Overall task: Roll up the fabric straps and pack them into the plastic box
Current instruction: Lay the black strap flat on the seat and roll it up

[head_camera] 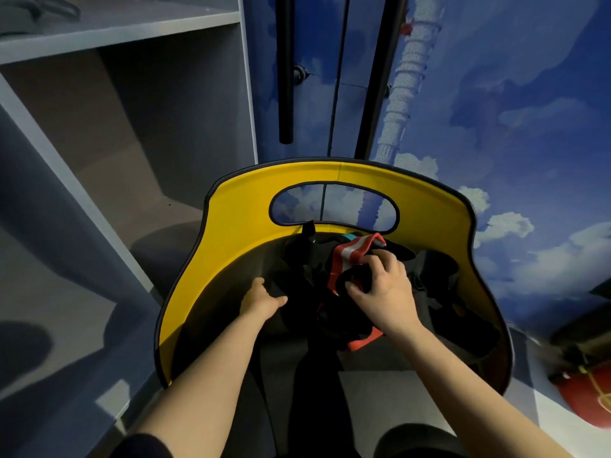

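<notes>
A heap of fabric straps point(314, 279), mostly black, lies on the dark seat of a yellow-backed chair point(238, 233). One strap with red and pale grey stripes point(355, 251) runs across the heap, and a red end of it point(362, 342) shows lower down. My right hand point(383, 289) grips the black straps beside the striped one, fingers curled into the heap. My left hand point(261, 299) rests on the seat at the left edge of the heap, its fingertips on the black fabric. No plastic box is in view.
Grey shelving point(125, 104) stands at the left. Behind the chair are blue cloud-patterned doors point(496, 110) with long black handles point(286, 67). A red object point(585, 391) lies on the floor at the lower right.
</notes>
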{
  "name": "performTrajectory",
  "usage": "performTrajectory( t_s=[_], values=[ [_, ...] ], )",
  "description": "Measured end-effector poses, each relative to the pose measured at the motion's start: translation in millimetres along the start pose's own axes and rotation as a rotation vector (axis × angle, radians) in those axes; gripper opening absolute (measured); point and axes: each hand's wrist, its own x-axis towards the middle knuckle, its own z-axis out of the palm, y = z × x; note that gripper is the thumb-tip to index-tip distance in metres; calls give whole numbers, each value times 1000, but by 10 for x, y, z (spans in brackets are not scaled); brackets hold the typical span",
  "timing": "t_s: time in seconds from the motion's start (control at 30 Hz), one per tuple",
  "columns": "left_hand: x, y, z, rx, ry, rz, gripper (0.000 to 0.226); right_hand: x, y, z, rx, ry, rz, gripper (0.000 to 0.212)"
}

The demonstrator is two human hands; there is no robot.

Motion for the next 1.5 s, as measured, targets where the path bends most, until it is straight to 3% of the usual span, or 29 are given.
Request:
performTrajectory(
  t_s=[0.1,0.27,0.37,0.47,0.57,0.63,0.7,0.77,1.03,1.23,1.43,1.5],
  values=[
    [-6,65,9,-68,-31,-1,61,18,-85,84,1,109,-225,37],
    [-128,216,-121,-158,28,151,48,39,-242,174,169,-82,-332,26],
    [-238,296,-273,-267,-22,217,45,52,-367,203,274,-195,-196,32],
    [-326,304,-435,-343,-152,239,57,82,-531,131,497,-245,68,40],
    [-416,313,-577,-381,-244,278,67,108,-671,50,906,-372,245,45],
    [-485,344,-659,-365,-304,310,68,141,-725,14,1203,-434,260,39],
    [-572,392,-720,-375,-379,327,61,198,-762,-7,1340,-407,219,33],
    [-659,447,-757,-403,-395,337,55,262,-820,-51,1348,-319,164,24],
    [-794,672,-809,-537,-76,443,12,283,-934,-157,1253,-231,88,14],
    [-864,719,-718,-530,-19,387,45,240,-879,-115,1223,-144,109,8],
    [-733,397,-647,-447,-104,262,48,434,-893,81,1102,-96,164,4],
    [-648,280,-610,-368,-61,259,48,535,-913,190,1065,-116,184,4]
  ],
)
